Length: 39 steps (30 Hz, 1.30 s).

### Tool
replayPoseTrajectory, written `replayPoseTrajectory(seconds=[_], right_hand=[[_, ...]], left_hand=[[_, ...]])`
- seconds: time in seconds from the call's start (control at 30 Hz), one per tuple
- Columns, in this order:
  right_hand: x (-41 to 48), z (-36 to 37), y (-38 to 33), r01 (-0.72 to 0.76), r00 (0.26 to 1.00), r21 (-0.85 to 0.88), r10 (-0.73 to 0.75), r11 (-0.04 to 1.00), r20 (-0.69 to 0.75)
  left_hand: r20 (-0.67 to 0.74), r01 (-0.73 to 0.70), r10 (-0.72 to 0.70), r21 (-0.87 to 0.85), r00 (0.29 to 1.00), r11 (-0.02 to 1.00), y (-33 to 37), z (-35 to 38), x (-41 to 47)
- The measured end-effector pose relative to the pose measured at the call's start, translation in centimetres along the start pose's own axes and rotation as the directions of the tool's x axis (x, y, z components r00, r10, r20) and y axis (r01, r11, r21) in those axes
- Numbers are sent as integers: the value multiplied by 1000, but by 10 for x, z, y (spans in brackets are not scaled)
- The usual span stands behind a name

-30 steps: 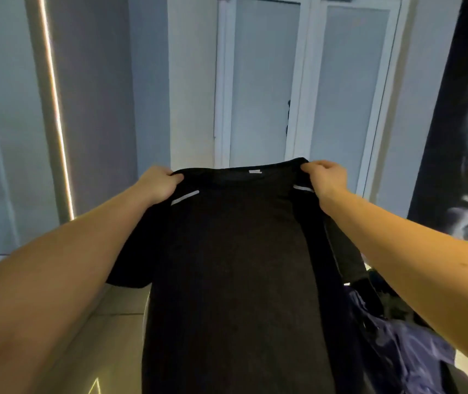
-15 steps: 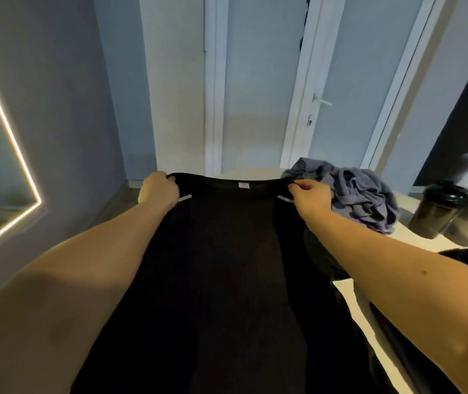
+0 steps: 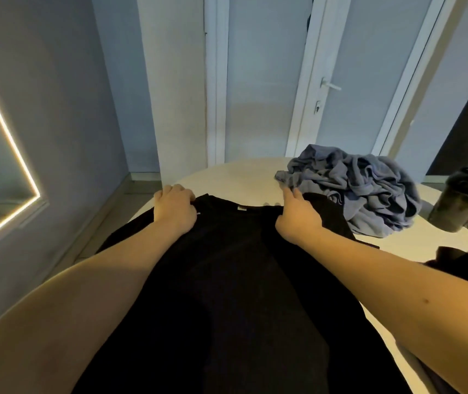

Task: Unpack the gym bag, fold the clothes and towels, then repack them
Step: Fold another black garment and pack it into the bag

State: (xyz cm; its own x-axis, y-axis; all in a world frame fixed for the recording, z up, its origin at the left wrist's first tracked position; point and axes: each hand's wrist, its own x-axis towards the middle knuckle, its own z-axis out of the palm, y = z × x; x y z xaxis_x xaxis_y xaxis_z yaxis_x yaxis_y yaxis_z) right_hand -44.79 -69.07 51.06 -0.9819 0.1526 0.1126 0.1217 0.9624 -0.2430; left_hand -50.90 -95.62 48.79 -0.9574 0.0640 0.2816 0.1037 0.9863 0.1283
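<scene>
We have the black shirt [image 3: 235,280] laid out along the counter [image 3: 244,177], collar at the far end and hem running back toward us. Our left hand [image 3: 174,210] and right hand [image 3: 298,220] each pinch a shoulder, fingers curled on the cloth. It looks light and limp, so we judge the shoulders and side seams the best holds for folding. A crumpled grey-blue towel [image 3: 355,189] lies just beside the right shoulder
</scene>
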Motion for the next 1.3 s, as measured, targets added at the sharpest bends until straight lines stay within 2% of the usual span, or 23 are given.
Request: replayPoseTrajectory(seconds=[0.1, 0.2, 0.33, 0.5, 0.67, 0.77, 0.87, 0.97, 1.1, 1.23, 1.3], right_hand=[[-43, -9, -24, 21, 994, 177, -40, 984, 104], [-107, -15, -44, 40, 971, 313, -111, 949, 211], [-208, -23, -41, 40, 970, 422, -137, 906, 201], [-312, -22, 1, -6, 1000, 457, -3, 889, 19], [-369, -3, 50, -166, 974, 377, 212, 911, -82], [-381, -6, 69, -231, 955, 344, 280, 910, -98], [-386, -21, 79, -351, 915, 443, 403, 825, -25], [-388, -27, 86, -377, 920, 438, 384, 816, 77], [-387, -28, 91, -364, 925, 490, 369, 792, 91], [-386, -31, 89, -301, 937, 772, 322, 559, 133], [-385, -30, 85, -297, 948, 781, 266, 549, 174]], left_hand=[[77, -113, 116, -44, 990, 993, 9, -25, -49], [111, -136, 151, -138, 982, 981, 11, -46, -123], [111, -127, 163, -281, 980, 951, 9, -69, -236], [129, -149, 225, -436, 966, 888, 41, -87, -352], [127, -219, 337, -542, 933, 811, 101, -92, -416], [145, -247, 383, -551, 912, 797, 127, -92, -439], [164, -301, 414, -464, 895, 833, 141, -86, -450], [157, -240, 344, -461, 926, 854, 145, -87, -449], [218, 6, 153, -593, 964, 805, 144, -96, -441], [249, 210, -45, -691, 967, 692, 139, -103, -430], [291, 306, -132, -705, 948, 640, 135, -104, -426]])
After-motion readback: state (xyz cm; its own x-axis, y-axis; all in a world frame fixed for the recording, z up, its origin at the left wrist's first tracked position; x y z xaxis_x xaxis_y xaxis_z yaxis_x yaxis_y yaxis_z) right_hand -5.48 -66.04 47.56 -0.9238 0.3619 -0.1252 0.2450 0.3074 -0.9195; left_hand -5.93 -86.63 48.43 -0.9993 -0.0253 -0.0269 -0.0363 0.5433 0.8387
